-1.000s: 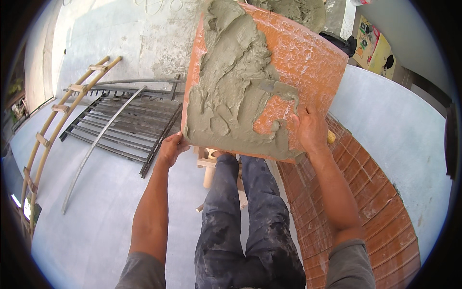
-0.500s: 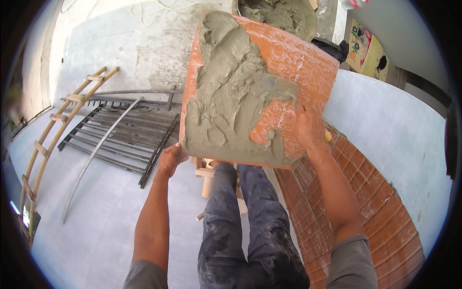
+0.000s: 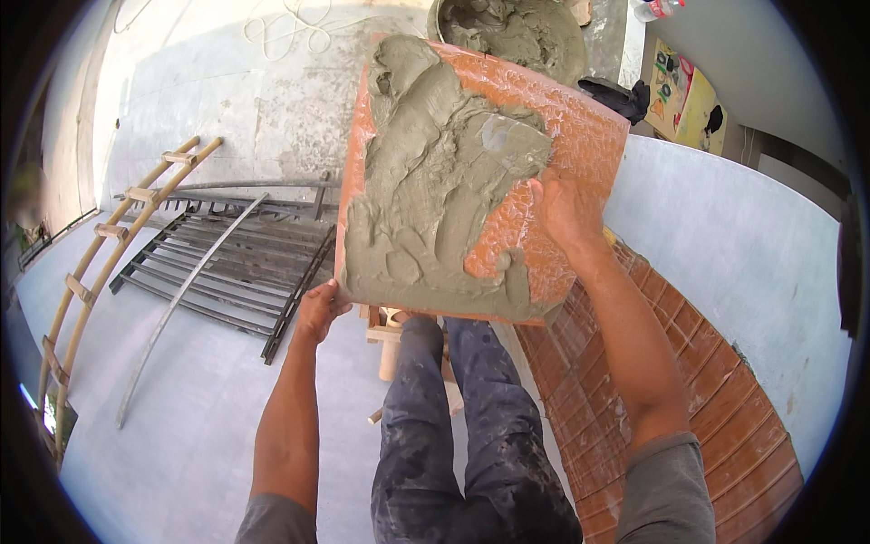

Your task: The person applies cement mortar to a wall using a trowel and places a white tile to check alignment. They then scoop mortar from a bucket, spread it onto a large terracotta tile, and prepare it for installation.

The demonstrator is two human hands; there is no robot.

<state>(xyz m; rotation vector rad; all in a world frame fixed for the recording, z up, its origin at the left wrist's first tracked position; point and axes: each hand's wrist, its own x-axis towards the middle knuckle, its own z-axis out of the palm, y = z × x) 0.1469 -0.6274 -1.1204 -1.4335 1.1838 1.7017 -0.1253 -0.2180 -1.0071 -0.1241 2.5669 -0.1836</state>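
Observation:
A square orange tile (image 3: 589, 136), its back turned up, lies in front of me above my legs. Grey mortar (image 3: 408, 181) coats its left side and near edge in thick ridges, while the right and far parts show bare orange with whitish marks. My left hand (image 3: 319, 310) grips the tile's near left corner, thumb at the edge and fingers partly hidden. Over the tile's right half, my right hand (image 3: 569, 213) is closed round a trowel, its handle hidden in the fist. The mortar-smeared trowel blade (image 3: 515, 143) presses on the mortar.
Beyond the tile stands a bucket of mortar (image 3: 517, 41). On the left are a bamboo ladder (image 3: 113, 231), a dark metal grille (image 3: 227, 272) and a curved pale strip (image 3: 186, 295). Brown roof tiles (image 3: 662, 381) slope along the right. A wooden support (image 3: 388, 349) shows below the tile.
The trowel and my right hand have moved a little farther away across the tile. My left hand keeps its hold on the corner. The whole view has shifted slightly.

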